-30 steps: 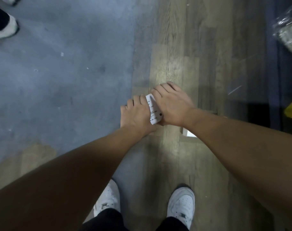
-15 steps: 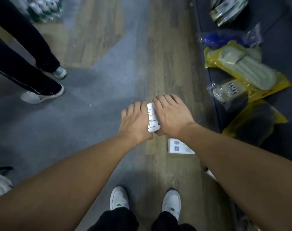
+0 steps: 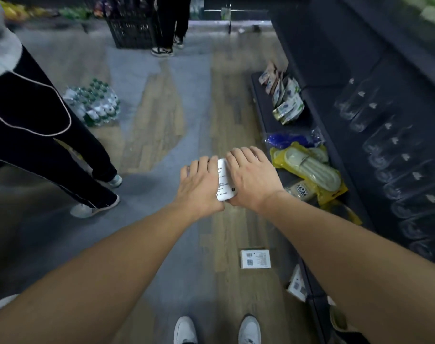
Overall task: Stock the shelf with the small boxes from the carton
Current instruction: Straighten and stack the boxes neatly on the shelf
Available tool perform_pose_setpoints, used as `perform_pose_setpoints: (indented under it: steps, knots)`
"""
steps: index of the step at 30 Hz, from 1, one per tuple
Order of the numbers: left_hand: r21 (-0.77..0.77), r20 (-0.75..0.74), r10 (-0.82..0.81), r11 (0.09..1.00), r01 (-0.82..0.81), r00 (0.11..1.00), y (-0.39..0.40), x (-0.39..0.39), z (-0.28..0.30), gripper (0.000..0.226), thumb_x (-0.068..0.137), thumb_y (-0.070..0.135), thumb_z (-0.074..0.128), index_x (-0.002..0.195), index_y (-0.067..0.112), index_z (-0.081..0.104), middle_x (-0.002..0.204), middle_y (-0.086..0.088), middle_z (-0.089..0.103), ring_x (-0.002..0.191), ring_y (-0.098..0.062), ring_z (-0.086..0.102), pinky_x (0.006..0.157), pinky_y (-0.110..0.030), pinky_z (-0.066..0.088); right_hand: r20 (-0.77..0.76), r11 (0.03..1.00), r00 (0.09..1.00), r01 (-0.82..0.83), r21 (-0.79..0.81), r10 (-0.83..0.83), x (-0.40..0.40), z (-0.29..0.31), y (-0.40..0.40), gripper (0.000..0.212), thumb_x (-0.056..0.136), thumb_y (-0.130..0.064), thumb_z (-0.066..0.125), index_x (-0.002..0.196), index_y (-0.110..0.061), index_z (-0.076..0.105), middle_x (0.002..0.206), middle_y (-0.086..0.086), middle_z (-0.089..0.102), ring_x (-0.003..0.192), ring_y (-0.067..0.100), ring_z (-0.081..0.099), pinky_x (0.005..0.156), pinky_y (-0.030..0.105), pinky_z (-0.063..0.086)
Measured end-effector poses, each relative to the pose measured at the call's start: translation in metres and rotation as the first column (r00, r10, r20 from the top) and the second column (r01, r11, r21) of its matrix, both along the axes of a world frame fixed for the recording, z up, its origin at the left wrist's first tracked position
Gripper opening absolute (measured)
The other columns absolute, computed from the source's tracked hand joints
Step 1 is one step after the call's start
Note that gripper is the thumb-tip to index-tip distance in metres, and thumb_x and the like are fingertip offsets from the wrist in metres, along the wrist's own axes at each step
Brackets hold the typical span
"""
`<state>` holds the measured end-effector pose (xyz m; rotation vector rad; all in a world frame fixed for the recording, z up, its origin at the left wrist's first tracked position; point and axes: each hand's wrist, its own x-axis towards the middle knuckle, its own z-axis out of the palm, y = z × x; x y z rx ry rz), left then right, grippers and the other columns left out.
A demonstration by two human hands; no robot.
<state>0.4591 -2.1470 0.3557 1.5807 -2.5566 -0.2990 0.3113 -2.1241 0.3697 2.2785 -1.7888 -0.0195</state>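
A small white box (image 3: 224,181) with printed text is held in front of me, above the floor. My left hand (image 3: 200,186) grips its left side and my right hand (image 3: 252,178) grips its right side, fingers curled over the top. Only a strip of the box shows between the hands. Another small white box (image 3: 255,258) with QR codes lies flat on the wooden floor below my right forearm. A third white box (image 3: 297,284) leans at the base of the dark shelf (image 3: 335,135) on the right.
Packaged insoles (image 3: 308,167), a blue pack (image 3: 290,140) and standing pouches (image 3: 284,100) lie on the low shelf. A person's legs (image 3: 62,155) stand at left, bottled water packs (image 3: 95,103) behind. A black crate (image 3: 132,31) and another person stand far ahead.
The view has tilted up from the floor to the aisle and the shelf. Both hands have kept hold of the white box and risen with it.
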Motion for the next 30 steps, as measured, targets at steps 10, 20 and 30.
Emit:
perform_pose_setpoints:
  steps: [10, 20, 30]
  knots:
    - [-0.083, -0.008, -0.137, 0.987, 0.136, 0.991, -0.006, -0.005, 0.143, 0.086, 0.062, 0.050, 0.069, 0.134, 0.016, 0.036, 0.125, 0.000, 0.042, 0.117, -0.024, 0.041, 0.095, -0.036, 0.032, -0.012, 0.992, 0.996, 0.087, -0.093, -0.088, -0.007, 0.133, 0.009, 0.084, 0.059, -0.060, 0.068, 0.124, -0.008, 0.051, 0.116, 0.005, 0.056, 0.110, 0.026, 0.053, 0.100, 0.040, 0.037]
    - [-0.158, 0.043, -0.301, 0.940, 0.303, 0.953, -0.002, -0.029, 0.222, 0.088, 0.060, 0.040, 0.077, 0.133, 0.015, 0.036, 0.124, -0.002, 0.041, 0.115, -0.025, 0.041, 0.096, -0.036, 0.035, -0.104, 0.972, 0.977, 0.167, -0.167, -0.185, -0.036, 0.206, 0.035, 0.101, 0.053, -0.062, 0.076, 0.131, -0.006, 0.046, 0.115, 0.003, 0.055, 0.107, 0.024, 0.053, 0.097, 0.040, 0.039]
    - [-0.235, 0.031, -0.559, 0.802, 0.549, 0.829, 0.018, -0.072, 0.278, 0.090, 0.060, 0.041, 0.077, 0.136, 0.015, 0.035, 0.125, -0.004, 0.041, 0.119, -0.027, 0.040, 0.104, -0.042, 0.033, -0.113, 0.874, 0.899, 0.373, -0.310, -0.424, -0.060, 0.256, 0.096, 0.089, 0.068, -0.061, 0.064, 0.134, -0.005, 0.044, 0.116, 0.005, 0.056, 0.103, 0.025, 0.054, 0.092, 0.040, 0.042]
